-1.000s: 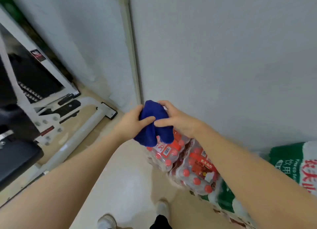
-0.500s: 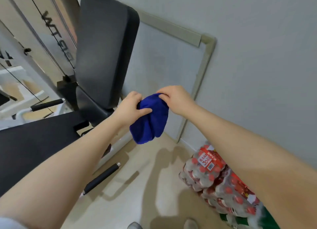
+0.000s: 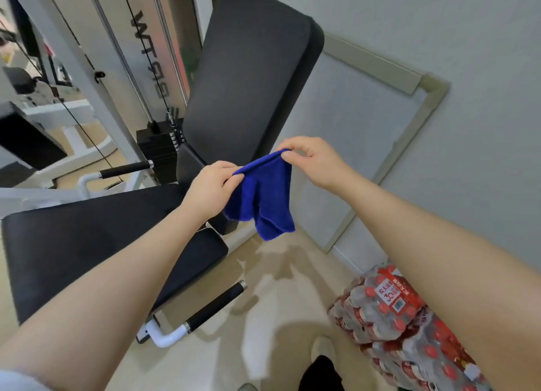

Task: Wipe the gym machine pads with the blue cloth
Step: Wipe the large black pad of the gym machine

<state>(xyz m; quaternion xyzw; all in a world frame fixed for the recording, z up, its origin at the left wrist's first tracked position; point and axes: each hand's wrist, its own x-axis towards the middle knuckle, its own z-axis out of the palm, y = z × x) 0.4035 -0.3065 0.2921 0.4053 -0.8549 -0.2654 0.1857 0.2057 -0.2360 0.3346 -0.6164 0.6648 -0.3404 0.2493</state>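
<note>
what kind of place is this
Most likely a gym, perhaps a small or home one. A weight machine stands by the wall, with a black padded backrest, a padded seat, a weight stack and cables. Shrink-wrapped packs of bottled water sit on the floor.

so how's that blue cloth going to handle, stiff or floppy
Probably floppy: the blue cloth sags in soft folds below the edge pinched by the left hand and right hand. Likely light, since fingertips alone carry it. Its fuzzy surface suggests it should grip the back pad rather than slide.
</note>
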